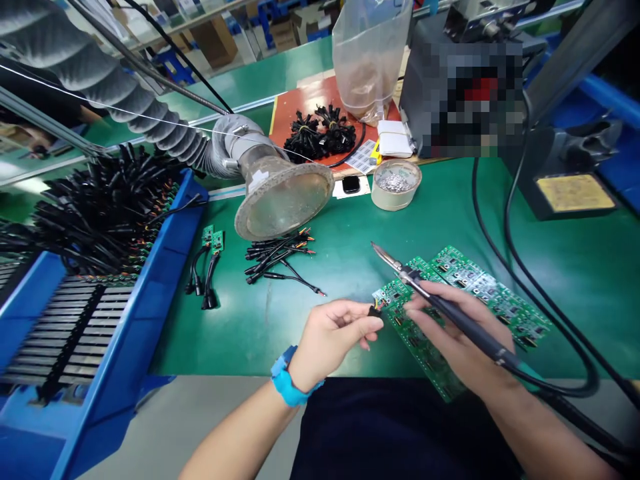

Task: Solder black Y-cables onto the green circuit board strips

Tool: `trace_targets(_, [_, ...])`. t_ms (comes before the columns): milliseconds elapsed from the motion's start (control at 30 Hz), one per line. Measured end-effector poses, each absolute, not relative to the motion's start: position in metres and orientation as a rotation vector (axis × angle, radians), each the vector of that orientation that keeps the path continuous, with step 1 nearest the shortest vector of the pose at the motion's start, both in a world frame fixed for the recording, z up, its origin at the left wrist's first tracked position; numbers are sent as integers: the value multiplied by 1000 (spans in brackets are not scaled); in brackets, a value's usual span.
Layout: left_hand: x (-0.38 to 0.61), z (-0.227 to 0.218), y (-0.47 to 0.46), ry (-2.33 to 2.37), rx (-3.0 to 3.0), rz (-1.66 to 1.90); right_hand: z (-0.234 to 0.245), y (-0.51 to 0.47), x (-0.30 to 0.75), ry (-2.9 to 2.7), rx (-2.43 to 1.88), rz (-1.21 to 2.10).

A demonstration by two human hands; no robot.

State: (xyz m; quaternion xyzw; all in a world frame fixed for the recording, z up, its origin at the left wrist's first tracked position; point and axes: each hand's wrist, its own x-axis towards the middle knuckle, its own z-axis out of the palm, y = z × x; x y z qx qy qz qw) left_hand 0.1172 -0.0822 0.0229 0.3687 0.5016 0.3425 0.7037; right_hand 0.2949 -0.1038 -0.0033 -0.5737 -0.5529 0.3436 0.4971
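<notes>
My left hand [333, 337], with a blue band on the wrist, pinches a short black cable [375, 312] between thumb and fingers. Its thin coloured wires meet the near-left corner of a green circuit board panel [417, 347]; whether they are joined to it I cannot tell. My right hand [465, 340] is closed around a soldering iron [463, 321], whose metal tip points up and left above the panel, apart from the wires. Part of that panel lies hidden under the right hand. Behind it rests a second circuit board panel [500, 297].
Loose black cables [280, 257] and two small boards with cables [213, 260] lie leftward. A fume extractor hood [285, 200] hangs low above the green table. Farther off stand a solder tub [397, 185] and an iron stand with sponge [575, 193]. A blue bin [125, 320] holds many cables.
</notes>
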Motion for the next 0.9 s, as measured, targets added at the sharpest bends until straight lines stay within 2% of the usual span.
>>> trace_targets(233, [121,23,-87,1166,893,767,8,-97,278,-1274,-1332,992])
trace_targets(367, [120,20,-88,1205,1157,843,15,-96,271,-1154,-1353,1066])
trace_targets(467, [117,18,-88,1239,1511,908,14,-96,273,-1224,-1321,1039])
trace_targets(600, [116,18,-90,1228,1828,878,6,-97,278,-1555,-1288,846])
trace_targets(700, [114,20,-89,1247,1743,867,4,-96,276,-1692,-1251,726])
trace_targets(833, [104,23,-78,1365,1348,831,11,-97,272,-1427,-1405,684])
trace_targets(900, [99,21,-74,1444,1432,825,14,-101,277,-1341,-1435,648])
